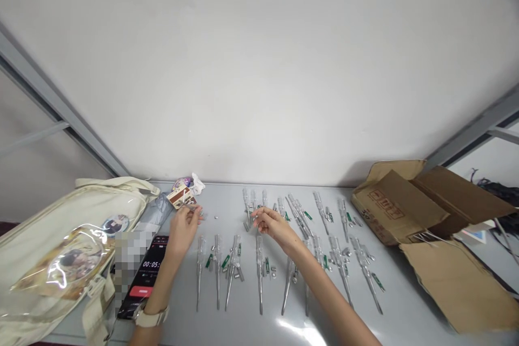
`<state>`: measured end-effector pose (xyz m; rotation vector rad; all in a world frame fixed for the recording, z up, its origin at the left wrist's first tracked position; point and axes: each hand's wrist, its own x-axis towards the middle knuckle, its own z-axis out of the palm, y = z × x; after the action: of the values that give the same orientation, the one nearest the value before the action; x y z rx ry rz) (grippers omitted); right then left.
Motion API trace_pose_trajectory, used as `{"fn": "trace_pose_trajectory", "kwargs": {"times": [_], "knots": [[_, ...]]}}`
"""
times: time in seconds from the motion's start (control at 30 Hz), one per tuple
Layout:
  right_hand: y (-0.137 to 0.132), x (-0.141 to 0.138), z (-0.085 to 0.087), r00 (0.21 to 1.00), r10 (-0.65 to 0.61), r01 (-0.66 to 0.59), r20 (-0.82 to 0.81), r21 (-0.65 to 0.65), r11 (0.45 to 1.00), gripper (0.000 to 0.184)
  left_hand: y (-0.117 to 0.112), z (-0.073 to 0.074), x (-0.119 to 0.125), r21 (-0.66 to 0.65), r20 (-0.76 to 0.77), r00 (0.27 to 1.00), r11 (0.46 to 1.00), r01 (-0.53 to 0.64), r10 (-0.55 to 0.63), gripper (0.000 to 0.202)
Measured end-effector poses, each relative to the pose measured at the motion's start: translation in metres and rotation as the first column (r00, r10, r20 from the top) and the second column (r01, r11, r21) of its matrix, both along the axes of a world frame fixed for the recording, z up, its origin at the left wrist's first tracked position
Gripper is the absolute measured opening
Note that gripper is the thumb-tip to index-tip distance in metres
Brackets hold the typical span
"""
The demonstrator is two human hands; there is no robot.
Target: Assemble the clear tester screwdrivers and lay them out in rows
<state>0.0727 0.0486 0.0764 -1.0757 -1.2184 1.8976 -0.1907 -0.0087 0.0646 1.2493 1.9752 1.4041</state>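
Note:
My left hand (185, 225) is closed in a pinch at the left of the table, in front of a small brown and white card (181, 197). A clear-handled screwdriver (205, 216) is in its fingers, with the clear end poking out to the right. My right hand (271, 223) hovers over the middle, fingers curled together beside the back row; whatever they hold is too small to make out. A tiny metal cap (216, 217) lies between the hands. Below them is a front row of clear-handled screwdrivers (259, 273), with green strips (226, 260) and small metal parts (273, 271) alongside.
On the left are a cream bag (44, 232) and a phone (148, 275) showing a timer. An open cardboard box (385, 205) stands at the right, its flap (458, 281) over the grey table (247, 319). Crumpled tissue (198, 184) lies near the wall.

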Motion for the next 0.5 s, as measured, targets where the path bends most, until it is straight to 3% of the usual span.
{"fn": "trace_pose_trajectory", "kwargs": {"times": [0.27,0.5], "knots": [[-0.002,-0.013,-0.005,0.997,0.057,-0.06,0.059,0.06,0.996,0.017,-0.005,0.003,0.011,-0.018,0.054,0.998,1.0,0.024,-0.023,0.043],[-0.002,-0.018,-0.003,0.993,0.041,-0.06,0.11,0.172,0.983,0.021,-0.013,0.029,0.019,0.051,0.095,0.995,0.998,0.033,-0.038,0.044]]}}
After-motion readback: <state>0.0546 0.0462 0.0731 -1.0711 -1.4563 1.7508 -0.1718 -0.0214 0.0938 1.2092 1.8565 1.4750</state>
